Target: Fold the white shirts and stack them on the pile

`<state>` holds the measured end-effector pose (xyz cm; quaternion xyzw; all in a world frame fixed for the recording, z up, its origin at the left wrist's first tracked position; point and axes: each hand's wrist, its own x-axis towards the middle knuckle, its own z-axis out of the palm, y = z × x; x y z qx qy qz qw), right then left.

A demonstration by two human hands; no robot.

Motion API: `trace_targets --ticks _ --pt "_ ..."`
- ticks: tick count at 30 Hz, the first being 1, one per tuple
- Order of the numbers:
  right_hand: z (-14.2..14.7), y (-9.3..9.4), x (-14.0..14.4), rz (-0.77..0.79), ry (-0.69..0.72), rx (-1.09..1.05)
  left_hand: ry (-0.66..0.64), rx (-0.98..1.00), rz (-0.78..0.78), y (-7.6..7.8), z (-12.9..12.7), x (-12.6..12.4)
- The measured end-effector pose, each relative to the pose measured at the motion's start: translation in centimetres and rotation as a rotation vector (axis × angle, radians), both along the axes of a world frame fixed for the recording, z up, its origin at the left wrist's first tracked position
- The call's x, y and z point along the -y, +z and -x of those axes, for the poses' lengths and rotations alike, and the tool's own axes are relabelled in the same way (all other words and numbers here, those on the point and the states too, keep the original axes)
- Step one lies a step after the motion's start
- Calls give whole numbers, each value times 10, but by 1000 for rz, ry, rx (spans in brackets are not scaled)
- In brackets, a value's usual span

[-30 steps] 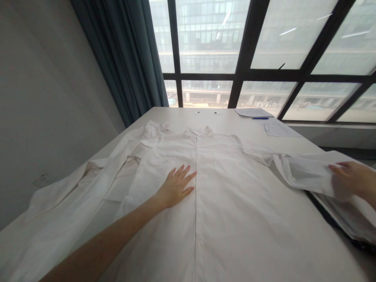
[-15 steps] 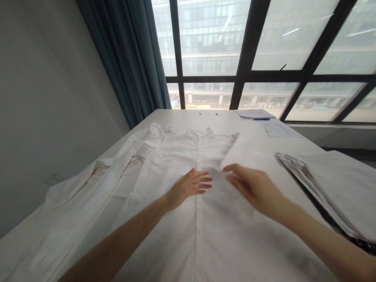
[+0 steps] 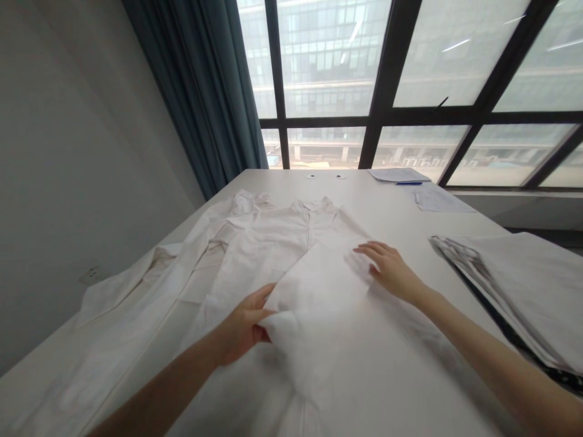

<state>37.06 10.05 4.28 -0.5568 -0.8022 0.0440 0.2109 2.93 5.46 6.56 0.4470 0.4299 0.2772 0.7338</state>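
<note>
A white shirt (image 3: 259, 243) lies spread on the table, its collar (image 3: 314, 206) pointing toward the window. Its right-hand part, apparently with the sleeve (image 3: 328, 273), is folded over the front as a loose flap. My left hand (image 3: 243, 325) pinches the flap's lower left end between thumb and fingers, lifting it slightly. At the fold on the right, my right hand (image 3: 387, 267) has its fingers stretched out over the cloth, touching or just above it. The cloth beneath that hand is partly blurred.
More white garments (image 3: 136, 315) lie along the table's left side. On the right is a stack of folded white cloth (image 3: 528, 285). Papers (image 3: 396, 175) and a blue pen (image 3: 409, 183) rest at the far right of the white table (image 3: 277, 182). A blue curtain (image 3: 200, 91) hangs beyond.
The right part of the shirt has come across leftward over the front. My left hand has moved left and down and closed on its end; my right hand has loosened its fingers.
</note>
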Motion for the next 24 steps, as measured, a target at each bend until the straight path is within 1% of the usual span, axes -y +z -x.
trace_targets --ticks 1,3,6,9,12,15,17,19,21,24 --pt "-13 -10 -8 3 -69 62 17 0 7 2 7 -2" --pt "-36 -27 -18 23 -127 100 7 -27 21 2 22 -6" --pt "-57 -42 -23 18 -139 78 -109 -105 75 -5 43 -5" --pt "-64 -44 -23 -9 -144 51 -182 -152 62 -12 58 2" --pt "-65 -41 -25 -32 -150 35 -238 -203 -34 -13 70 9" --pt "-66 -39 -28 -46 -164 10 -336 -369 -77 -14 81 13" --pt "-69 -38 -31 -65 -206 -21 -328 -434 -87 -15 85 15" --pt "-73 -40 -35 -94 -279 -62 -269 -427 -128 -15 84 16" --pt "-78 -42 -37 -115 -358 -104 -240 -424 -191 -14 79 16" --pt "-88 -44 -38 -94 -418 -142 -290 -470 -276 -14 70 18"
